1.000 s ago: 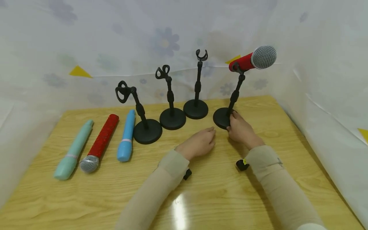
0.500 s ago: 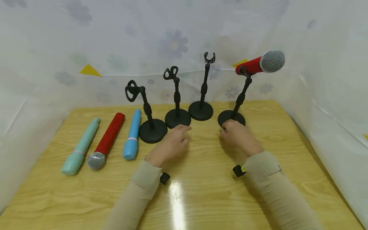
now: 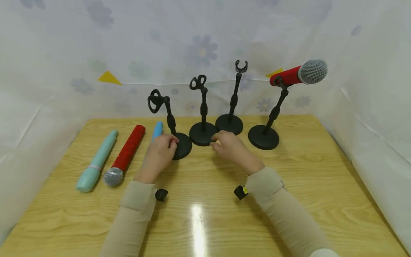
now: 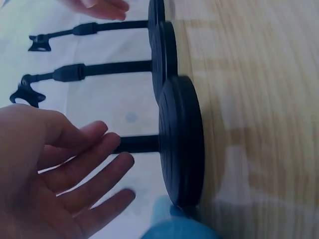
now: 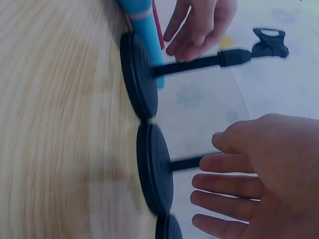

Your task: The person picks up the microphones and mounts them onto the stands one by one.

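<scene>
My left hand (image 3: 158,154) reaches over the base of the leftmost black tabletop microphone stand (image 3: 171,122), its fingers loosely spread beside the pole in the left wrist view. Part of the blue microphone (image 3: 158,130) is hidden behind that hand. My right hand (image 3: 233,149) is at the front of the second stand's base (image 3: 203,132); its fingers (image 5: 227,199) are relaxed and hold nothing. Both of these stands have bare clips on top. A third stand (image 3: 233,101), also with a bare clip, is behind the right hand.
At the right, a fourth stand (image 3: 274,113) bears a red microphone (image 3: 293,74) with a silver mesh head. A mint-green microphone (image 3: 99,160) and another red microphone (image 3: 128,150) lie at the left of the wooden table (image 3: 199,192). A flowered white sheet (image 3: 179,39) hangs behind.
My right hand has left the fourth stand's base and moved left to the second stand. My left hand has moved left from mid-table to the leftmost stand. The head view has shifted slightly.
</scene>
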Demonstrator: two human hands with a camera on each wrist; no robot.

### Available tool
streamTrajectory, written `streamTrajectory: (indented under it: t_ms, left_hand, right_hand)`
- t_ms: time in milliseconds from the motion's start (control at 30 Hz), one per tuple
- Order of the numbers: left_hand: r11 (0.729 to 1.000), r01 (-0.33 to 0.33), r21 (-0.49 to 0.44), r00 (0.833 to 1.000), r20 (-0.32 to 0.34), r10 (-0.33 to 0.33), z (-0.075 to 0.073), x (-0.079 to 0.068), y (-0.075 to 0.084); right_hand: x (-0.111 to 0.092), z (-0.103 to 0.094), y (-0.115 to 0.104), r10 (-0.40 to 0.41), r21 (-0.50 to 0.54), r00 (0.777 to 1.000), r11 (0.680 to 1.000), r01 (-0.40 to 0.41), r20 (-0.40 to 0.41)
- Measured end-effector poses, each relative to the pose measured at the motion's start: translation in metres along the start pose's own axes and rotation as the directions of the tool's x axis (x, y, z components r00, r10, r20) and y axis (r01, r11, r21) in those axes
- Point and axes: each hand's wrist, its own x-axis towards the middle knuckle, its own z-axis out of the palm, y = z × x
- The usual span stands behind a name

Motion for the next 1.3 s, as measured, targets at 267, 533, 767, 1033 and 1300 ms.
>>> streamTrajectory:
  t_ms: [267, 533, 767, 1033, 1300]
  left_hand:
    - [0.987, 0.049, 0.156, 0.998, -0.043, -0.043, 0.003, 0.002, -0.016]
    - [0.93, -0.026, 0.368, 0.997, 0.083, -0.005, 0.016, 0.003, -0.018]
    - [0.911, -0.046, 0.41, 0.995, 0.1, 0.005, 0.016, 0.006, -0.016]
    - [0.888, -0.087, 0.451, 0.992, 0.12, 0.036, 0.012, 0.004, -0.013]
    - [0.882, -0.093, 0.462, 0.989, 0.144, 0.029, 0.012, 0.003, -0.01]
  right_hand:
    - [0.034, 0.02, -0.047, -0.1, 0.008, 0.995, 0.995, 0.1, 0.018]
    - [0.054, 0.044, -0.068, -0.158, -0.035, 0.976, 0.986, 0.165, 0.153]
    - [0.054, 0.056, -0.067, -0.2, -0.206, 0.966, 0.951, 0.231, 0.161]
    - [0.054, 0.058, -0.067, -0.2, -0.236, 0.961, 0.941, 0.242, 0.189]
    - [0.048, 0.061, -0.063, -0.201, -0.236, 0.962, 0.941, 0.242, 0.183]
